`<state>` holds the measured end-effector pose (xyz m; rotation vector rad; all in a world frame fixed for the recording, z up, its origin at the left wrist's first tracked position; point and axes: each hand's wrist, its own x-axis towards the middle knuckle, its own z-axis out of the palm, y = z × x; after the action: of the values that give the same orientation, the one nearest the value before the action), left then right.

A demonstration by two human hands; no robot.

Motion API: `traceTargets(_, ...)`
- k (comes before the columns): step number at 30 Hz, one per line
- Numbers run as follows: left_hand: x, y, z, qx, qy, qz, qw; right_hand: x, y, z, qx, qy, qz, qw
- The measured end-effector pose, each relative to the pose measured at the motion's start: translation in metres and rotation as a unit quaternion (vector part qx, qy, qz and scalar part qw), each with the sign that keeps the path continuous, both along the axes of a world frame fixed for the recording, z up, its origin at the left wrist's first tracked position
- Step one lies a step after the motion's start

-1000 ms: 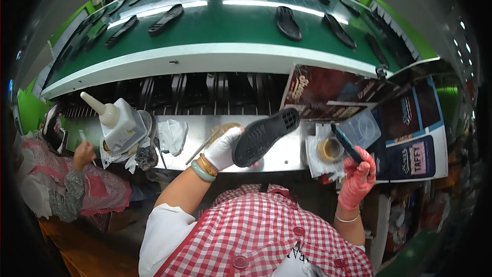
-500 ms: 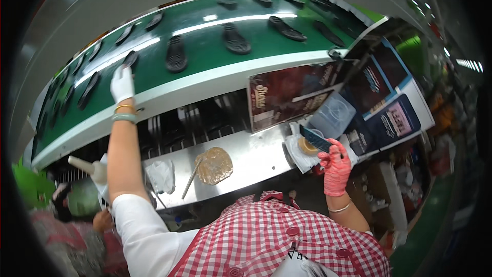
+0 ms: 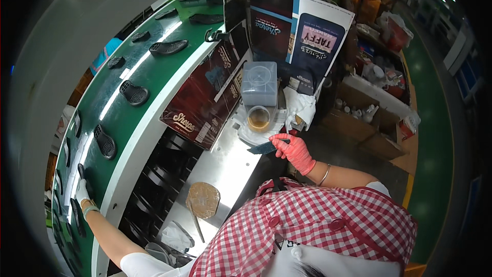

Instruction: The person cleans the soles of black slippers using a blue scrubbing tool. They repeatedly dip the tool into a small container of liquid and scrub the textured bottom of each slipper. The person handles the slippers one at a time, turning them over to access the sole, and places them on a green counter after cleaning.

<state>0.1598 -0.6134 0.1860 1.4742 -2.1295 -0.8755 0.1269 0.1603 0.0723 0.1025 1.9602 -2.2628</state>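
My left hand [image 3: 82,192], in a white glove, reaches out over the green conveyor belt [image 3: 134,66]. Its fingers are closed at the near end of a black shoe sole [image 3: 81,171]; the fingertips are small and partly hidden. My right hand [image 3: 294,154], in a pink glove, pinches a thin dark flat strip [image 3: 263,147], its free end pointing left over the metal shelf [image 3: 233,161]. Just beyond the strip, a clear cup [image 3: 259,118] with amber liquid stands on white cloth. More black soles, such as one [image 3: 105,142] in the middle, lie on the belt.
A translucent plastic box [image 3: 259,83] stands behind the cup, beside crumpled white cloth [image 3: 301,106]. Printed cardboard panels [image 3: 205,95] wall off the shelf's far end. Nearer lie a round brown pad [image 3: 204,199], a stick [image 3: 196,224] and white crumpled material [image 3: 177,235]. Cardboard boxes [image 3: 366,133] sit at right.
My view has turned to the right. My right hand has drawn the dark strip back from beside the cup. My left hand stays at the sole on the belt.
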Motion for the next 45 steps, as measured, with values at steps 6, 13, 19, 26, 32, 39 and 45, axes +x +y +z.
traceTargets(6,0.029,0.190,0.029,0.220,0.542,-0.144,0.798,-0.023,0.010,-0.019,0.034,-0.006,-0.059,0.998)
traceTargets(13,0.063,0.410,-0.047,0.289,0.449,-0.372,0.760,-0.079,0.019,-0.026,0.067,0.015,-0.086,0.994)
traceTargets(19,0.036,0.496,-0.118,0.581,0.366,-0.315,0.655,-0.113,0.020,-0.030,0.169,-0.019,-0.052,0.984)
traceTargets(26,0.021,0.519,-0.166,0.753,0.321,-0.222,0.529,-0.136,0.018,-0.054,0.184,-0.034,-0.008,0.982)
traceTargets(32,0.014,0.530,-0.186,0.707,0.324,-0.231,0.584,-0.146,0.020,-0.048,0.139,-0.033,0.002,0.990)
traceTargets(39,0.005,0.540,-0.194,0.685,0.327,-0.222,0.611,-0.158,0.036,-0.076,0.099,-0.024,0.050,0.994)
traceTargets(45,0.006,0.539,-0.195,0.719,0.374,-0.162,0.563,-0.118,0.010,-0.054,-0.085,-0.125,0.060,0.987)
